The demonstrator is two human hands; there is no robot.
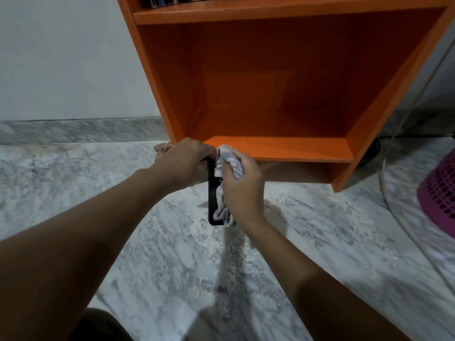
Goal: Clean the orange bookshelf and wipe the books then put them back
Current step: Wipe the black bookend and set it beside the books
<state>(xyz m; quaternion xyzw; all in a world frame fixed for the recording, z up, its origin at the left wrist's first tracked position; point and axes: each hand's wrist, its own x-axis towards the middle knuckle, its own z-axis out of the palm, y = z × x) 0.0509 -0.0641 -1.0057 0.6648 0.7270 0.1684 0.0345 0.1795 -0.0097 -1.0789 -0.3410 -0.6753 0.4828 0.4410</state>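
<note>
The left hand [186, 161] grips the top edge of a thin black book [213, 193], fingers curled over it, holding it upright on edge in front of the bookshelf [270, 82]. The right hand [242, 184] is closed around a bunched white-and-blue striped cloth [227, 163] and presses it against the book's right face; a tail of the cloth hangs down beside the book's lower end. Both hands sit together, almost touching, just before the front lip of the lowest shelf [283, 148], which is bare orange board, as is the whole compartment above it. The shelf above [246, 12] carries a row of books [172, 0], seen only at their lower ends. Under the hands lies a grey-and-white marble floor [123, 217]. A small crumpled brownish thing [162, 148] lies on the floor by the bookshelf's left foot; what it is cannot be told. At the right edge stands a pink perforated basket [440, 190], with a pale cord [394, 143] curving down past it and a dark cable [374, 148] against the wall [61, 57].
</note>
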